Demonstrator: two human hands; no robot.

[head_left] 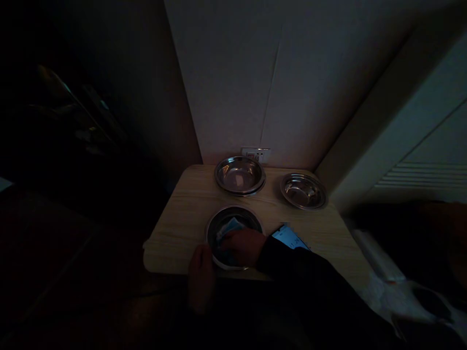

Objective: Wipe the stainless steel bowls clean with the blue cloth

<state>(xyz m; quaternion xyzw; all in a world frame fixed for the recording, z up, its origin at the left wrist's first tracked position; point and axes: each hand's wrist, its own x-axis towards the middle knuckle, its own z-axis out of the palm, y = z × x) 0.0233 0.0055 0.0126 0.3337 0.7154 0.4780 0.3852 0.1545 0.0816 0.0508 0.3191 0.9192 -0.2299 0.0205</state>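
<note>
A metal bowl (251, 214) sits near the front edge of the small wooden table. My left hand (201, 277) grips its left rim, fingers closed over the edge. Inside the bowl, my right hand (242, 245) presses a light blue cloth (232, 225) against the inner wall; its fingers are curled and partly hidden in shadow. The right sleeve passes just in front of a lit phone (290, 237) lying to the right of the bowl.
Stacked metal bowls (239, 176) stand at the back of the table (178, 218), below a wall socket (256, 154). Another metal dish (303, 191) rests at the back right. A pale panel with slats (423, 172) borders the right side. The scene is very dark.
</note>
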